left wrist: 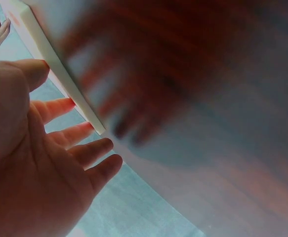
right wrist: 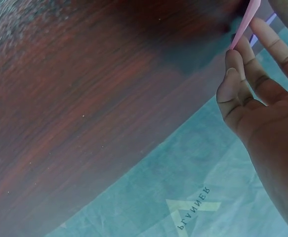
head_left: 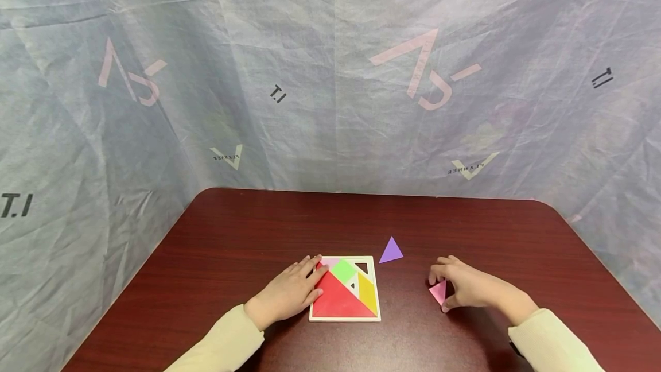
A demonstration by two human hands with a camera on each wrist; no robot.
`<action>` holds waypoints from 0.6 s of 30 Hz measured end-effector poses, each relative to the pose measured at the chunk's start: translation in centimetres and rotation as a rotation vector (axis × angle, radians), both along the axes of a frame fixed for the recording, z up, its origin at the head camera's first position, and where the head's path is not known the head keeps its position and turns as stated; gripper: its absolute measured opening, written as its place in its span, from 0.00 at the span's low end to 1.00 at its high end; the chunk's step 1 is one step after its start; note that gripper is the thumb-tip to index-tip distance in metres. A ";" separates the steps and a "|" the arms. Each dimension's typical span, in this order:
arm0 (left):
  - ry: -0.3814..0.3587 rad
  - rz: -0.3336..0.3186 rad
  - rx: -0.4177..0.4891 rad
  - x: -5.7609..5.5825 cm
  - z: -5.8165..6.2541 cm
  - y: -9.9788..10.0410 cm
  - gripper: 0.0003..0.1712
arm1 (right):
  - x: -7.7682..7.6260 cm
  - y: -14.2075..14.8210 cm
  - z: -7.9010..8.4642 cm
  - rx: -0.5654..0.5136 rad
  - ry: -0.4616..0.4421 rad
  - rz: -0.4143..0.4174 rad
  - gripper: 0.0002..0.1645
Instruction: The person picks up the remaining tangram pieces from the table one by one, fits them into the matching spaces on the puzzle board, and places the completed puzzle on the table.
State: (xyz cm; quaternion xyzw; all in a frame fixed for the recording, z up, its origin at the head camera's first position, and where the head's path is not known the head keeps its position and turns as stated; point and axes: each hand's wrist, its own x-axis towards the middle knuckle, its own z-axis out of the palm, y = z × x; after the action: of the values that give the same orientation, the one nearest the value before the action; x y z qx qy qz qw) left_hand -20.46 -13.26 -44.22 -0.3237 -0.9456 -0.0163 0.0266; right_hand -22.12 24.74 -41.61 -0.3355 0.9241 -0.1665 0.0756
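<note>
A tangram board in a pale frame lies on the table. Set in it are a large red piece, a green square, a yellow piece and a light pink piece. My left hand rests on the board's left edge with its fingers stretched out; in the left wrist view the fingertips meet the frame's side. To the right of the board, my right hand pinches a pink triangle between thumb and fingers, tilted up from the table in the right wrist view.
A purple triangle lies flat just beyond the board's far right corner, between the two hands. Within the board, dark triangular openings show amid white. The dark red wooden table ends at a printed grey cloth.
</note>
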 end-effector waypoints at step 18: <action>-0.014 0.010 -0.008 -0.1 -0.1 0.0 0.28 | -0.1 -0.2 -0.1 -0.003 0.076 0.048 0.23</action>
State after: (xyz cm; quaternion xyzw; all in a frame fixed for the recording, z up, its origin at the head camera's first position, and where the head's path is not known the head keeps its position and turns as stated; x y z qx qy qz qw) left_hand -20.52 -13.22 -44.28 -0.3192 -0.9474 -0.0148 0.0190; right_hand -22.22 24.59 -41.75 -0.3637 0.9177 -0.1533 0.0439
